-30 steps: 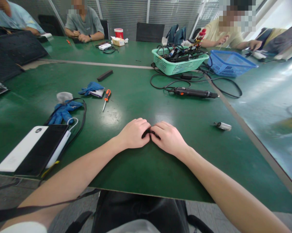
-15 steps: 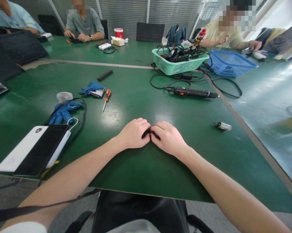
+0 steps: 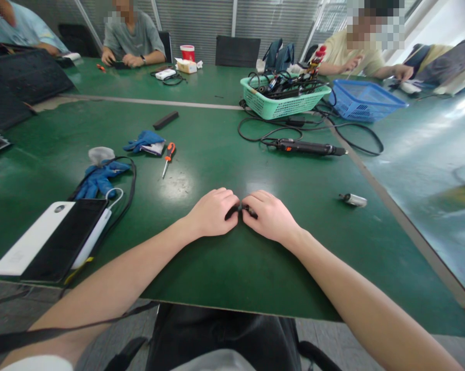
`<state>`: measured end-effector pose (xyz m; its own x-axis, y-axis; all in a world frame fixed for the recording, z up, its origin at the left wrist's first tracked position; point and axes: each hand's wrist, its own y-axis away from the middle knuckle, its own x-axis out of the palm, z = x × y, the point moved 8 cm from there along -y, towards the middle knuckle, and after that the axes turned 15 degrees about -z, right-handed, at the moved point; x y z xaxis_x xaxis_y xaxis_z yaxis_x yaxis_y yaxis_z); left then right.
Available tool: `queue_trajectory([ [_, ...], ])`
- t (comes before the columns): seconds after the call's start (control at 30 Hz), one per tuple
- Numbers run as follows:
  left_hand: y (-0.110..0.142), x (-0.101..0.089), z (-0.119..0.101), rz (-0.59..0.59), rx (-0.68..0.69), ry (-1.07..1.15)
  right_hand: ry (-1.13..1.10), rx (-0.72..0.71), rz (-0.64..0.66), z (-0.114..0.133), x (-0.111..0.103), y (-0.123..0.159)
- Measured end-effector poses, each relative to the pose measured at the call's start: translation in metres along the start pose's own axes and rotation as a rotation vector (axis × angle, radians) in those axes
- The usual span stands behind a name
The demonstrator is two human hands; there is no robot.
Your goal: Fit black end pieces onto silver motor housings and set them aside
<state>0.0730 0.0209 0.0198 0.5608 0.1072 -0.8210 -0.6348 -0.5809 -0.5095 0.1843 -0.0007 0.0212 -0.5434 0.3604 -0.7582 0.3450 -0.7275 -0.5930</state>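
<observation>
My left hand [image 3: 213, 212] and my right hand [image 3: 270, 215] meet over the green table [image 3: 232, 268], their fingers curled. Between the left thumb and fingers shows a small black curved part [image 3: 231, 211], mostly covered. The right fingers close on a small dark part [image 3: 250, 211] with a hint of metal, also largely hidden. A narrow gap shows between the hands, and whether the two parts are joined there I cannot tell. To the right lies a small silver cylinder with a black end [image 3: 355, 200]. An orange-handled screwdriver [image 3: 169, 153] rests left of the hands.
Blue gloves [image 3: 101, 180], a white-and-black phone-like slab [image 3: 49, 239] and a cable lie at left. A black electric screwdriver [image 3: 309, 148] lies behind the hands. Farther back stand a green basket [image 3: 280, 107] of tools and a blue basket [image 3: 367, 100]. Several people sit around.
My right hand has shifted slightly away from the left, widening the gap between them. The view has moved a little; other things on the table stay put.
</observation>
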Motion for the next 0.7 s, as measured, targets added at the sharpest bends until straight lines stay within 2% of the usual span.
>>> queue_trajectory([
  [0.13,-0.001,-0.001,-0.001,-0.002,0.000,0.008,0.038,0.068,-0.019,-0.029,-0.008,-0.001],
  [0.27,-0.001,-0.002,-0.001,-0.003,-0.003,0.018,0.187,0.175,-0.036,-0.076,-0.023,0.003],
  [0.47,-0.001,-0.002,-0.001,-0.011,-0.003,0.031,0.501,0.489,-0.066,-0.156,-0.060,0.024],
  [0.57,0.000,-0.003,-0.001,-0.011,-0.009,0.036,0.553,0.602,-0.059,-0.176,-0.072,0.034],
  [0.7,0.001,-0.003,0.000,-0.010,-0.010,0.044,0.547,0.680,-0.048,-0.184,-0.078,0.040],
])
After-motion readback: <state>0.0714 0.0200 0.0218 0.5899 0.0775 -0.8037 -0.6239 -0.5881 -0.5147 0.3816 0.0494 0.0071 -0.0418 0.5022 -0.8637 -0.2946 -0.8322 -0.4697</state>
